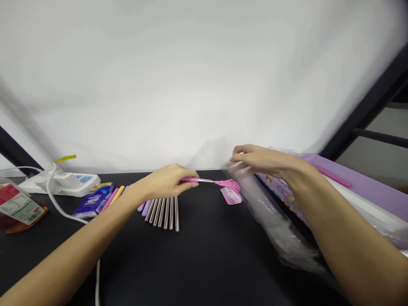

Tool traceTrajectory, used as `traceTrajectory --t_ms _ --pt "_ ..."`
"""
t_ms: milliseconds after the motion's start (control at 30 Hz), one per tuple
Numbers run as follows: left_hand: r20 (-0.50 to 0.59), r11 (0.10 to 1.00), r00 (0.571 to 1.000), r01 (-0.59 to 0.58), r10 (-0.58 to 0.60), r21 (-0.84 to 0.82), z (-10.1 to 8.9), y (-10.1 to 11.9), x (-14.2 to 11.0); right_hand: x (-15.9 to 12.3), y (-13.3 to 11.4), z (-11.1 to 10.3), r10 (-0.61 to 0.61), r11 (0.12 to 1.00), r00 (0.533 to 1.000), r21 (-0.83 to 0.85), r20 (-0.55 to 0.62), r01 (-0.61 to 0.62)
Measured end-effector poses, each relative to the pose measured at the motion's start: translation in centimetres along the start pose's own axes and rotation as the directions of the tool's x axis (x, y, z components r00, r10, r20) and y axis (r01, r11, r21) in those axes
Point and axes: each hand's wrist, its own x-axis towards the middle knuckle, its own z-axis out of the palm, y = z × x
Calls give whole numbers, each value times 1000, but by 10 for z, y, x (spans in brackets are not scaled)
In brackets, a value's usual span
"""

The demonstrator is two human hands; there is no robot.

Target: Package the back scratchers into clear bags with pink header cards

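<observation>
My left hand (pixel 165 181) is shut around the pink handle of a telescoping back scratcher (pixel 204 180), whose steel shaft runs right to a pink hand-shaped tip. A small pink card (pixel 231 196) lies just below that tip. Below my left hand, several steel rods (pixel 164 213) lie side by side on the table, with lilac handles partly hidden behind my wrist. My right hand (pixel 264 160) pinches the top edge of a clear plastic bag (pixel 270 216), which drapes down across the table. A purple patterned package (pixel 280 191) shows through it.
A black table (pixel 204 259) stands before a white backdrop. On its left are a white power strip (pixel 59 183), a blue packet (pixel 94 199), pink and yellow sticks (pixel 111 197), a red-labelled packet (pixel 19 206) and a white cable (pixel 60 210). A purple board (pixel 360 178) lies at right.
</observation>
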Motion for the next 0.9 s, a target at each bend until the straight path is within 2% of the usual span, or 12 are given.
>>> traceTrajectory --t_ms 67,167,267,400,467,567,667,800,900 --pt "5 1000 1000 1 -1 0 0 -1 0 1 0 8 11 995 997 95 75 -18" --pt "1 1000 1000 -1 1 11 1 -2 0 4 0 14 8 999 999 42 44 -10" --pt "10 1000 1000 -23 22 9 2 -2 1 7 2 14 -6 999 1000 39 16 5" --pt "21 999 999 -35 34 10 3 -1 2 9 7 9 18 983 996 178 92 -34" --pt "10 1000 1000 -18 18 25 3 -2 2 9 7 8 24 984 993 173 119 -45" --pt "-18 999 1000 -17 17 35 3 -4 0 8 6 7 -11 997 991 80 135 0" --pt "4 999 999 -37 37 39 2 -7 -1 6 4 9 -27 998 996 -55 79 31" --pt "1 997 1000 -24 24 71 2 -9 -2 11 8 10 28 992 997 -124 67 -19" --pt "14 996 1000 -18 17 90 2 -10 -3 20 18 13 85 944 996 -318 -20 -87"
